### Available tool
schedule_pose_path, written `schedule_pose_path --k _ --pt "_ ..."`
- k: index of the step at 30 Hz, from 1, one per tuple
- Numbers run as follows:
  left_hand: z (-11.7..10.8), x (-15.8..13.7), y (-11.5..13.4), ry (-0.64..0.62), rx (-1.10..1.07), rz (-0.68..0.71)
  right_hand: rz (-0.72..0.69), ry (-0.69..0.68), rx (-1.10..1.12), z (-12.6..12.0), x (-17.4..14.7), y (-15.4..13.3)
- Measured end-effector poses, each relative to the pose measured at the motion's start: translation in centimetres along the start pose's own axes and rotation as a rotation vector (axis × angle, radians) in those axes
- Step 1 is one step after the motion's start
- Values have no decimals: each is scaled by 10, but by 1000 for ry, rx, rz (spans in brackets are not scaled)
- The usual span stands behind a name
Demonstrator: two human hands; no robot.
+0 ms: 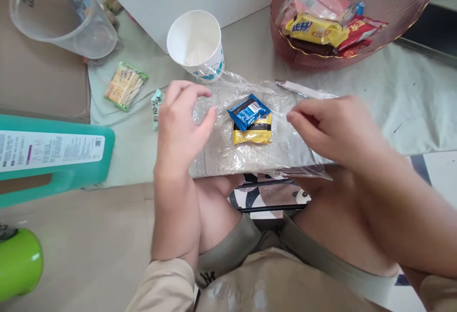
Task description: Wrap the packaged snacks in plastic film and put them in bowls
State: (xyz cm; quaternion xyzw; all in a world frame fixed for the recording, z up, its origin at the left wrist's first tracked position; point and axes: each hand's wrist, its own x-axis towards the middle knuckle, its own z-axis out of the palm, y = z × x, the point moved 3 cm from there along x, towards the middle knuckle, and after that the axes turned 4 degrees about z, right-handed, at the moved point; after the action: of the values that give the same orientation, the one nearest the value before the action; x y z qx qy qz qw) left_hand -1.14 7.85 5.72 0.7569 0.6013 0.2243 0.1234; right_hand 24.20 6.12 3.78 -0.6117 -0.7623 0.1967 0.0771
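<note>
Left hand point(181, 124), mine: thumb and fingers parted, nothing in them; beside the clear plastic film point(223, 155). 
Right hand point(330, 124), mine: thumb and forefinger drawn together near the film's right side; whether film is pinched between them, I cannot tell. 
Blue packet point(249, 111), one: between my hands, on the film, overlapping the yellow packet point(257, 136). 
Paper cup point(210, 67), one: upright, behind the film. 
Step in hand, I judge: handling the film around the packets. 
Next move calls for: a light fingertip grip, packets undisturbed.
</note>
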Motion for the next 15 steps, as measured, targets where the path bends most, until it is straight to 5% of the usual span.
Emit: schedule_pose_path --k 4,10,15 --pt "35 15 8 -78 -158 200 -102 181 154 27 20 2" --pt "82 17 -32 -151 -179 52 -193 140 141 58 28 13" --pt "88 8 -43 -28 -119 71 -152 140 115 63 29 19"
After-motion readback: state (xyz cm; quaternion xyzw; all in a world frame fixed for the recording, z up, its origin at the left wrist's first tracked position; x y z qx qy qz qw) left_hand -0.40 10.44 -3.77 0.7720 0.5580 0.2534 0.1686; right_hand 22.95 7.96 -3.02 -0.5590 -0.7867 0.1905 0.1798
